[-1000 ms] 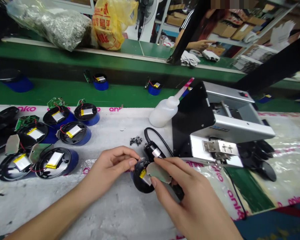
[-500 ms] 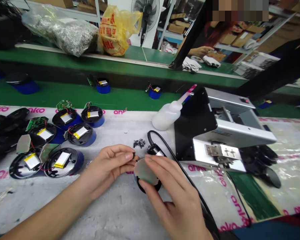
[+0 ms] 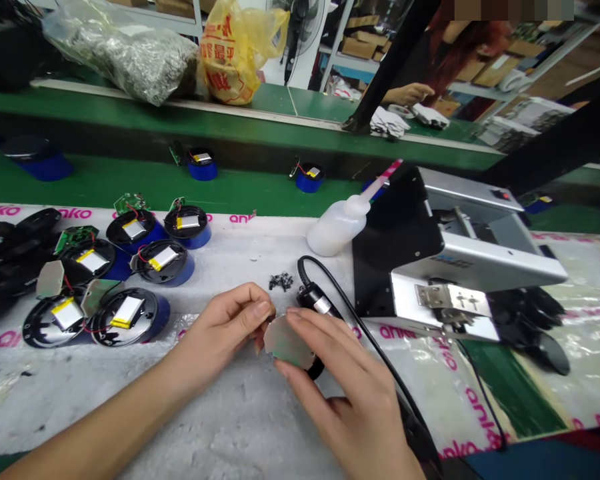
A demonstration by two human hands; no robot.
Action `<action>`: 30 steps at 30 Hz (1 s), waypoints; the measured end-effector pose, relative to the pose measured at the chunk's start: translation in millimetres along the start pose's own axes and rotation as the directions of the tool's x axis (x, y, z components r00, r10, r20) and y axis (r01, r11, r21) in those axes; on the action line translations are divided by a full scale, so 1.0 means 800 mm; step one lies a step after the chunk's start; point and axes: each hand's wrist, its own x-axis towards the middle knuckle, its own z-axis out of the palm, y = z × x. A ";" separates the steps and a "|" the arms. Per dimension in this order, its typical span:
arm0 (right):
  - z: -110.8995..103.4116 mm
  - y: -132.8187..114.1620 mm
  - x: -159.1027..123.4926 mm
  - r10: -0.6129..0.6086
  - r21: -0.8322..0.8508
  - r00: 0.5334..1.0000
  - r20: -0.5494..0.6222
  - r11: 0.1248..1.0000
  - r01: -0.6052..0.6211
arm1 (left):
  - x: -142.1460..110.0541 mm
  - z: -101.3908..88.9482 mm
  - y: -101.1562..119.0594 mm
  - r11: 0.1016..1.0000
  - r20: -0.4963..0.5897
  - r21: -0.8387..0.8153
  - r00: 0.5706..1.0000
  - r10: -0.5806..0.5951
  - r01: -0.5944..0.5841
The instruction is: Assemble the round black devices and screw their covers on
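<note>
My right hand (image 3: 350,380) grips a flat, grey-green circuit board (image 3: 287,343) between thumb and fingers. A dark round housing (image 3: 316,369) shows beneath the board, mostly hidden by it and the hand. Right at the board's left edge, my left hand (image 3: 235,320) has thumb and forefinger pinched on a small black part (image 3: 269,321), which is largely covered by the fingertips. Just beyond the hands lies a little heap of similar small black parts (image 3: 281,282). A black handle with a metal collar (image 3: 322,305) and a cable rests behind the right hand.
Several blue-and-black round housings (image 3: 167,263) with batteries and boards stand at left. A white squeeze bottle (image 3: 336,228) stands beside a silver-and-black machine (image 3: 480,247) at right. More housings (image 3: 201,165) sit on the green strip behind. Across from me, a person's hand (image 3: 410,93) shows.
My left hand has come closer to the board, bringing the small black part to its edge. The right hand still holds the board, whose housing below is now less visible.
</note>
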 end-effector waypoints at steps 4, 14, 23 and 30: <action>0.002 -0.001 -0.002 -0.025 -0.026 0.999 -0.020 0.999 0.024 | -0.001 0.005 0.000 0.998 0.003 -0.059 0.999 -0.032 0.032; 0.010 0.000 -0.004 -0.088 -0.093 0.992 -0.087 0.992 0.080 | -0.006 0.018 -0.001 0.962 -0.049 -0.251 0.991 -0.124 0.108; 0.015 -0.005 -0.004 -0.093 -0.170 0.989 -0.111 0.983 0.073 | -0.012 0.019 -0.010 0.982 -0.250 0.133 0.954 0.163 -0.133; 0.007 -0.003 -0.007 -0.131 -0.232 0.990 -0.061 0.966 0.113 | -0.017 0.019 0.003 0.964 -0.216 0.244 0.964 0.158 -0.103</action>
